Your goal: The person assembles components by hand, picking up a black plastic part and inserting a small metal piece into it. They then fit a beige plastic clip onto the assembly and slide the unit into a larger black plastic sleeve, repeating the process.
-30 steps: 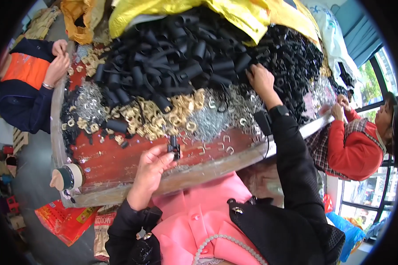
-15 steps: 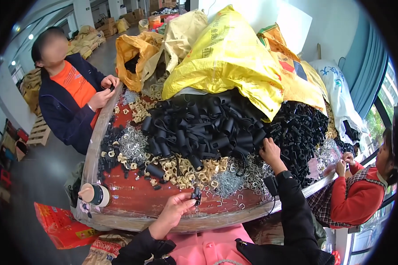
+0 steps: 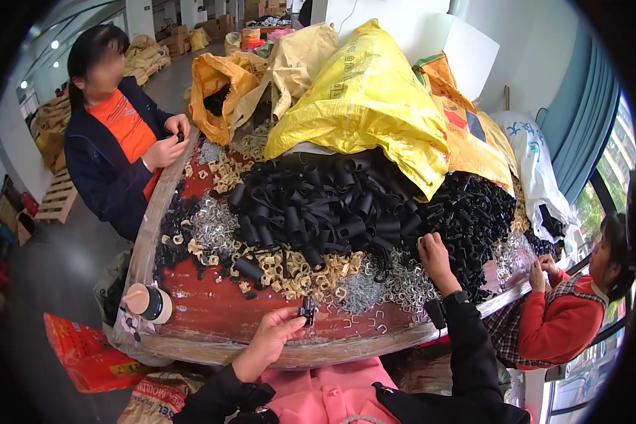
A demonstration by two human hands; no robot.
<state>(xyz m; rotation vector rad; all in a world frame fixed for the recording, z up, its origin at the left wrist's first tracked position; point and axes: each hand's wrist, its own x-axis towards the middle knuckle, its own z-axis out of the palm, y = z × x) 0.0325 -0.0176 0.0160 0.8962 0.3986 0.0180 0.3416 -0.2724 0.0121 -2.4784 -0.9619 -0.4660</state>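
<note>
Between thumb and fingers, my left hand (image 3: 274,335) pinches a small black plastic clip (image 3: 306,311) above the front of the red table. My right hand (image 3: 437,261) is at the near left edge of a heap of small black plastic parts (image 3: 473,219), its fingers curled together. What those fingertips hold, if anything, is too small to make out. Left of that hand lies a large pile of black tubes and straps (image 3: 318,205). Closer to me are beige plastic pieces (image 3: 297,275), fine silver pins (image 3: 362,291) and U-shaped metal staples (image 3: 406,286).
A yellow sack (image 3: 360,99) drapes over the pile's back, beside an orange sack (image 3: 222,92). A lidded jar (image 3: 148,304) stands at the left corner of the wood-rimmed table (image 3: 261,352). One co-worker (image 3: 120,134) works at left, another (image 3: 565,304) at right.
My right hand has shifted slightly nearer along the heap, its fingers still curled. My left hand keeps the clip, which has moved slightly left. The view has shifted a little.
</note>
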